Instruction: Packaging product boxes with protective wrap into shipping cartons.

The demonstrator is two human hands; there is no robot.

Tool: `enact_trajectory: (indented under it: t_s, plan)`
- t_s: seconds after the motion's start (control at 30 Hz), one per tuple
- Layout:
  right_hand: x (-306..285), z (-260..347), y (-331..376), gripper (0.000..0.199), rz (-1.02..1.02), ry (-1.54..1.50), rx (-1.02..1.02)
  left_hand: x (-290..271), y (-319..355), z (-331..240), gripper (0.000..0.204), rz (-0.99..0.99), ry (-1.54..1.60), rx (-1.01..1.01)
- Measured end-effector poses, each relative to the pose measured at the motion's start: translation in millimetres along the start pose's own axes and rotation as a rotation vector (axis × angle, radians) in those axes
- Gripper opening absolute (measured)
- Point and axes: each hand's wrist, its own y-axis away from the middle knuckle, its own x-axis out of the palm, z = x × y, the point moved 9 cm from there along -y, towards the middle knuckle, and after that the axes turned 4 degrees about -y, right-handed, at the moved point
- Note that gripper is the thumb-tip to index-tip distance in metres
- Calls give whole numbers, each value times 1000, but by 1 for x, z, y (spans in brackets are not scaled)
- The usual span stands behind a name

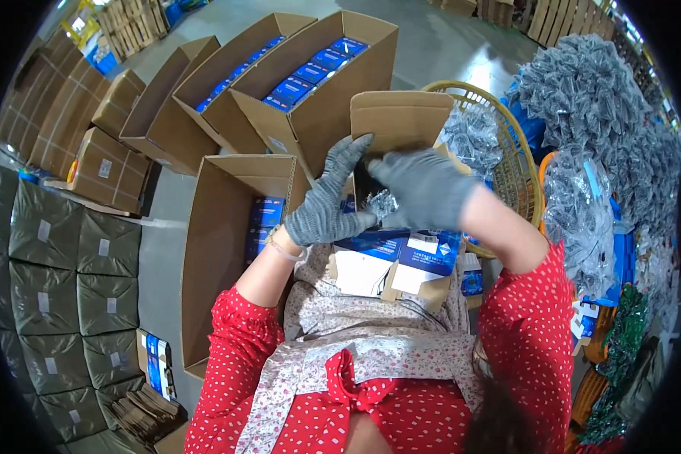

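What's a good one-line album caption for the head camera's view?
Gray-gloved left hand and motion-blurred right hand at an open cardboard box, with tall cartons of blue boxes nearby.

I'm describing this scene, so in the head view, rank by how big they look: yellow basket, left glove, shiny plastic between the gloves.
Largest to smallest:
1. Yellow basket, though partly hidden
2. Left glove
3. Shiny plastic, partly covered
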Motion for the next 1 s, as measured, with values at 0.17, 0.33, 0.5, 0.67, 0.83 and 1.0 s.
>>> enact_trajectory:
  t_s: [0.17, 0.33, 0.5, 0.67, 0.83, 1.0]
  plan:
    - [-31, -108, 78, 62, -521, -678, 20, 14, 11, 32, 99, -58, 792, -156]
    - [94, -142, 50, 60, -407, -1138, 282, 26, -5, 31, 99, -265, 362, -156]
    - [65, -92, 45, 89, -540, -1016, -84, 17, 1, 19, 102, -63, 77, -194]
    - [33, -54, 62, 100, -177, -209, -222, 19, -7, -23, 108, 478, -717, 27]
    - [29, -34, 56, 105, -37, -223, -235, 36, -22, -33, 114, 494, -687, -44]
    - [43, -33, 50, 102, -175, -123, -178, 53, -21, -18, 113, 571, -779, -99]
